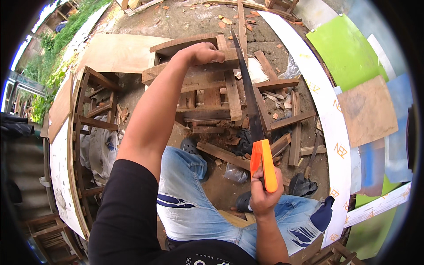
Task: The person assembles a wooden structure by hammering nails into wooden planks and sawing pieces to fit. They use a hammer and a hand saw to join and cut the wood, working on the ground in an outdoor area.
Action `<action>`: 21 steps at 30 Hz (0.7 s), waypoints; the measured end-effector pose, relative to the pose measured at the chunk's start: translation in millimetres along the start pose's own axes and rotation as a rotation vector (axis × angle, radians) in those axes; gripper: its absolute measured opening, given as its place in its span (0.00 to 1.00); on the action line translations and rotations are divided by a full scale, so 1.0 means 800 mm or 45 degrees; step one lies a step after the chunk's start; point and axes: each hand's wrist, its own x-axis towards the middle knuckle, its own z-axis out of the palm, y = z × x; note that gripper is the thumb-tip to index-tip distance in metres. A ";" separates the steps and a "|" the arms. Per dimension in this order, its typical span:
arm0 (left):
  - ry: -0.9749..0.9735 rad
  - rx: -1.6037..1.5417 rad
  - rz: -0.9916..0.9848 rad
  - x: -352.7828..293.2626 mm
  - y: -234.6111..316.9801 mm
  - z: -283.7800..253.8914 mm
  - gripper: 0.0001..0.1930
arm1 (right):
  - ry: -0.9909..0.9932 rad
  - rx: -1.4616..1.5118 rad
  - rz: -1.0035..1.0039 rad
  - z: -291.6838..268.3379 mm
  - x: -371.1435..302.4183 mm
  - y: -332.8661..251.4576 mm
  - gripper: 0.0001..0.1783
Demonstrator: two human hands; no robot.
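My right hand (266, 193) is closed round the orange handle of a handsaw (251, 99). Its long dark blade points away from me, with the tip up beside the right end of a wooden board (157, 73). Over that board my left hand (205, 54) is closed, its fingers curled on the top near the right end. The board lies across a low wooden frame (234, 99) made of planks and slats. From this angle I cannot tell whether the blade touches the board.
Loose wood offcuts (295, 128) and chips lie on the dirt floor right of the frame. A curved white panel (335, 145) borders the right side, with green sheets (349, 46) beyond. Slatted wooden framework (95, 119) stands at left, and a plywood sheet (117, 52) lies behind it.
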 end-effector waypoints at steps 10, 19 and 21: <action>-0.117 -0.125 0.022 0.007 -0.006 -0.009 0.29 | -0.078 -0.056 -0.001 0.018 -0.004 -0.016 0.08; -0.137 -0.172 0.043 0.006 -0.007 -0.010 0.29 | -0.168 -0.167 -0.061 0.031 -0.011 -0.045 0.10; -0.134 -0.165 0.022 0.005 -0.006 -0.011 0.29 | -0.206 -0.156 0.001 0.032 -0.009 -0.059 0.11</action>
